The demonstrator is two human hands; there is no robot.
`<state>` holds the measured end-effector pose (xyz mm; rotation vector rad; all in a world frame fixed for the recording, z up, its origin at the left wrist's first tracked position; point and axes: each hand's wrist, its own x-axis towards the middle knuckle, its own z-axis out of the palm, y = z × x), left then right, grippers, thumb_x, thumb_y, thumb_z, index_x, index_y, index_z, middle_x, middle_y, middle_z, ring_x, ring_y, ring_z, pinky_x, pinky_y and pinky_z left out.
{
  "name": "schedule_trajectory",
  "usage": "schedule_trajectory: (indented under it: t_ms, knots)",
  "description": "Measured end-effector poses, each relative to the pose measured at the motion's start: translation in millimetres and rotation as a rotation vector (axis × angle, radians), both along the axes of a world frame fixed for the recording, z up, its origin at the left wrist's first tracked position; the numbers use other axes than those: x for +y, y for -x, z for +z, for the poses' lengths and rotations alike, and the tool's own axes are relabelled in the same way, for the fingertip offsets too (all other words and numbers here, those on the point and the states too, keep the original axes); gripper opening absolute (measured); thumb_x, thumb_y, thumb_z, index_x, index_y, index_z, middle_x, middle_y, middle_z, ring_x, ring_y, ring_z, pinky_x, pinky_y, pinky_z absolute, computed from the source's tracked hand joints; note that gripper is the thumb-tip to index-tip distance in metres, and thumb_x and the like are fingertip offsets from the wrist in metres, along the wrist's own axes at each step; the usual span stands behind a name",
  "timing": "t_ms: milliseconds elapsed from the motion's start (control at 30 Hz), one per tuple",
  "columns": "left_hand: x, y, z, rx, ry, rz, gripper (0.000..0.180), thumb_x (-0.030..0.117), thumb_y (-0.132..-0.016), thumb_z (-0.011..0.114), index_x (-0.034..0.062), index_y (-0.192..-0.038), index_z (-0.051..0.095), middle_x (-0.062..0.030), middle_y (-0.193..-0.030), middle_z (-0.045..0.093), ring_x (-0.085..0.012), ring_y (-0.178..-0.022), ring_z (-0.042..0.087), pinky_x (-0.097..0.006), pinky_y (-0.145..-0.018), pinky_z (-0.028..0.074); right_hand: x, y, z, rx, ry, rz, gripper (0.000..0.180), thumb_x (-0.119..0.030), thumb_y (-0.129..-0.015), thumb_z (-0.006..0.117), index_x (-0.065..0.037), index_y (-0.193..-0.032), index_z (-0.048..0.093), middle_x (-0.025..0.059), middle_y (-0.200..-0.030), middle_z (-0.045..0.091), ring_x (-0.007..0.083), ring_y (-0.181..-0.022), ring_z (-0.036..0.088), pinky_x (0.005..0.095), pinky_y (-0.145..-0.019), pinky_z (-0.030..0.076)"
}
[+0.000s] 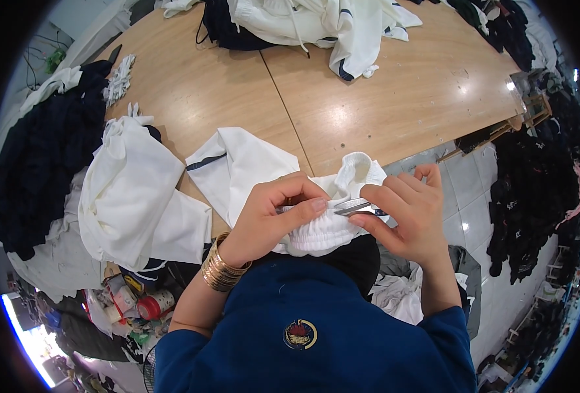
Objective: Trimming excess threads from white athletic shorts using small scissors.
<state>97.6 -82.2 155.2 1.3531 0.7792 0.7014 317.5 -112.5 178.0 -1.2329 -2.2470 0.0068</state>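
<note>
We find the work at the trimming stage. Our left hand (273, 213) pinches the gathered elastic waistband of a white garment (322, 229), thumb and forefinger closed together on the fabric, holding it taut just in front of our chest. Our right hand (411, 209) is closed on a small pair of metal thread snips (355, 208), whose blades point left toward the left-hand pinch and lie touching or just above the waistband; we cannot tell which.

We judge that a loose thread or seam end at the waistband is being cut. The next move calls for a steady pinch on the left and a fine closing of the blades on the right, kept clear of the left fingertip, which sits just beside the blade tips.

Items not verified: the thread itself is too fine to make out, and whether the blades are parted or shut is unclear. The handle end of the snips is hidden inside the right palm. The lower part of the garment is cut off behind our blue top (322, 327). Beyond the grip, the wooden table (394, 98) carries further white pieces (139, 196); to the left of it lies a dark heap (41, 170), detail indistinct.
</note>
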Motion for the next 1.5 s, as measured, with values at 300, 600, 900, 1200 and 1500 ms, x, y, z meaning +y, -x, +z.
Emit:
schedule_trajectory:
  t_ms: [300,600,900,1200,1500]
  knots:
    - [0,0,-4,-0.027,0.021,0.005,0.017,0.016,-0.087,0.06,-0.0008,-0.09,0.063,0.0006,-0.079,0.058,-0.0048,-0.073,0.05,-0.021,-0.069,0.041,1,1,-3,0.06,0.025,-0.028,0.022,-0.035,-0.073,0.07,-0.015,-0.075,0.06,-0.0037,-0.057,0.043,0.0128,-0.054,0.046,0.032,-0.061,0.028]
    - [0,1,-3,-0.006,0.026,0.016,0.017,0.015,-0.086,0.061,-0.001,-0.09,0.063,0.0005,-0.079,0.057,-0.0047,-0.072,0.05,-0.02,-0.068,0.041,0,4,2,-0.035,-0.008,-0.039,0.022,-0.035,-0.074,0.069,-0.016,-0.073,0.058,-0.0036,-0.056,0.041,0.0127,-0.054,0.046,0.0315,-0.061,0.028]
    - [3,1,-2,0.03,-0.062,-0.031,0.015,0.015,-0.086,0.061,0.001,-0.091,0.063,-0.0014,-0.082,0.057,-0.007,-0.076,0.052,-0.022,-0.069,0.042,10,5,-11,0.542,0.773,0.147,0.03,-0.028,-0.07,0.075,-0.009,-0.089,0.061,0.0032,-0.075,0.056,0.0178,-0.069,0.049,0.0299,-0.061,0.038]
    - [34,32,-42,0.304,-0.461,0.093,0.048,-0.005,-0.068,0.046,0.0057,-0.113,0.057,-0.0084,-0.109,0.059,-0.0209,-0.098,0.058,-0.03,-0.087,0.044,34,-43,9,1.455,0.339,-0.18,0.008,-0.007,-0.084,0.057,0.0,-0.088,0.056,0.0001,-0.077,0.055,0.0067,-0.061,0.05,0.0182,-0.051,0.036]
    - [63,114,19,0.289,-0.136,0.258,0.024,0.0,-0.067,0.045,-0.0047,-0.083,0.062,0.0002,-0.072,0.059,-0.0068,-0.07,0.052,-0.021,-0.067,0.041,27,-63,15,1.601,0.344,-0.24,0.008,-0.011,-0.084,0.06,-0.006,-0.078,0.057,-0.0052,-0.06,0.048,0.0013,-0.042,0.037,0.0179,-0.038,0.025]
